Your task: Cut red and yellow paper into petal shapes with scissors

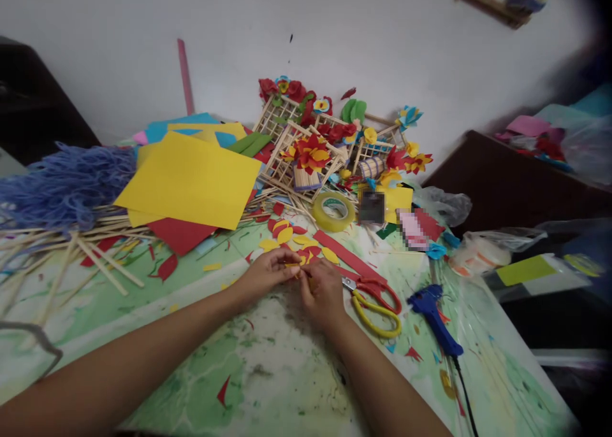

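Note:
My left hand (272, 269) and my right hand (324, 288) meet above the middle of the table, fingertips pinched together. Between them shows a small yellow petal (300, 265), mostly hidden by the fingers. Just beyond the hands lies a loose pile of yellow and red petals (285, 234). Scissors with one red and one yellow handle (377, 309) rest right beside my right hand, their blades partly covered by it. A red strip (349, 257) lies behind the scissors.
A blue glue gun (437, 319) with a black cord lies at the right. Yellow sheets (191, 179), blue yarn (67, 185) and wooden sticks (108, 265) fill the left. Behind stand stick frames with flowers (310, 153) and a tape roll (333, 212).

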### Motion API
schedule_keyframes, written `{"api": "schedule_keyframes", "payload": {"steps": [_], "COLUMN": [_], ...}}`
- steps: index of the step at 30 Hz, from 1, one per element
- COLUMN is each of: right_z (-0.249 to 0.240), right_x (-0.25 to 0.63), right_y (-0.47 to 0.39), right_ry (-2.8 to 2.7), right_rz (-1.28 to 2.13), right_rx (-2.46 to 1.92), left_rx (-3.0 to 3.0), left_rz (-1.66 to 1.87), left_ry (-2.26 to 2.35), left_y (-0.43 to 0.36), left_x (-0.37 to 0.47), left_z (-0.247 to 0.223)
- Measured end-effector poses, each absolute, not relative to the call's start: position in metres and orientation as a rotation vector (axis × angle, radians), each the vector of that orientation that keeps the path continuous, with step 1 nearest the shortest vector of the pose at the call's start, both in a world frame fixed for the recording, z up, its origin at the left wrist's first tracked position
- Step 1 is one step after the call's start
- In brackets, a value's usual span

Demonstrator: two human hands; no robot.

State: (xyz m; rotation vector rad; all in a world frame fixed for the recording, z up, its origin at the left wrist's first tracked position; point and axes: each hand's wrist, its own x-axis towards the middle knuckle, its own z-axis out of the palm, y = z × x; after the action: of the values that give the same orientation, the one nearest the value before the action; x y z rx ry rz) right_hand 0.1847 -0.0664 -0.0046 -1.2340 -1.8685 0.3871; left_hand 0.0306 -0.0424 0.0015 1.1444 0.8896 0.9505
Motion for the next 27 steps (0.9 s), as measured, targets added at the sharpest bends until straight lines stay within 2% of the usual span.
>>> {"api": "schedule_keyframes", "payload": {"steps": [9,16,21,27], "right_z": [-0.010,0.025,0.029,0.020], "right_x": [0.179,0.223,0.273,0.291], "right_y": [-0.064,-0.076,-0.098,-0.104], "right_ry": [-1.821,-2.015,-2.210,-2.321], "right_rz": [0.308,0.158,-0.192,-0.054], "right_rx": [-1.347,-1.419,-1.951,-2.066], "left_rx": [1.117,1.043,0.929,0.846], "left_rz": [0.971,1.022,1.060,1.075], "left_ry": [0.890,0.960,1.001,0.977], "left_y": [-0.037,-0.038,-0.037,-0.035], "left_x": [0.029,0.030,0.031,0.030], "left_z": [-0.006,-0.003,-0.002,-0.002]}}
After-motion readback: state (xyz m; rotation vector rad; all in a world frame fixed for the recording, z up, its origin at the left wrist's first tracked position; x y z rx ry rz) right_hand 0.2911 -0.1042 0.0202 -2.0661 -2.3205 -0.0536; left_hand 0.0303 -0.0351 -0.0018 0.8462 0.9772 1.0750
